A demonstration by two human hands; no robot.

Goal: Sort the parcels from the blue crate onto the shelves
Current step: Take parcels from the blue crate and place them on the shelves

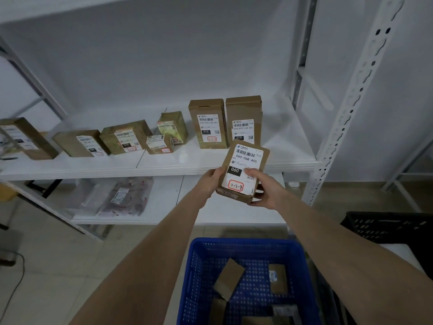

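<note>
Both hands are on one brown parcel (244, 160) just right of centre. The left hand (210, 182) curls round its left edge and the right hand (266, 192) cups the lower right corner with the thumb on the label (243, 171), so it's properly gripped, label facing the camera. It's up in the air just in front of the middle shelf (187, 158), right below the two tall boxes (208, 124) standing there, not set down yet. That shelf already has a row of boxes (126, 137) running off to the left of the frame, and plastic mailers (121, 195) lie on the lower shelf (178, 200). At the bottom, the blue crate (246, 241) has at least four parcels (228, 279) in it, so I'd say well underway but not close to done.
</note>
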